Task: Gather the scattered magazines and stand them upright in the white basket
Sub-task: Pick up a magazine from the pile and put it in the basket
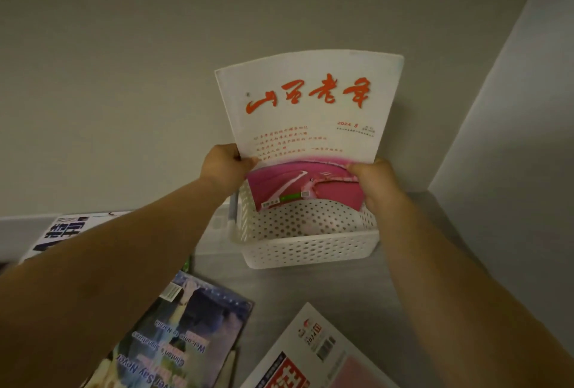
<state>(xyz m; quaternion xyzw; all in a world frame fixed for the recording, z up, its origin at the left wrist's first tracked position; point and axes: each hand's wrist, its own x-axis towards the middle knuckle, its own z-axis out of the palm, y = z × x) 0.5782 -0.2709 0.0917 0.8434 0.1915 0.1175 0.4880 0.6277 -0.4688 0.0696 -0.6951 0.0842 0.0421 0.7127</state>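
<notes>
A white magazine with red brush lettering and a pink lower cover (pixel 307 114) stands upright, its bottom edge inside the white perforated basket (pixel 310 251). My left hand (pixel 225 167) pinches its left edge, thumb on the cover. My right hand (pixel 377 182) grips its right edge. The basket sits against the wall on a grey table (pixel 310 288). Three more magazines lie flat nearer to me: a bluish one with English text (pixel 189 334), a white and red one (pixel 310 353), and a white one with big black characters (pixel 59 232), partly under my left arm.
A pale wall rises right behind the basket, and a second wall closes the corner at the right. A small white object (pixel 222 219) sits left of the basket. Bare table surface shows between the basket and the flat magazines.
</notes>
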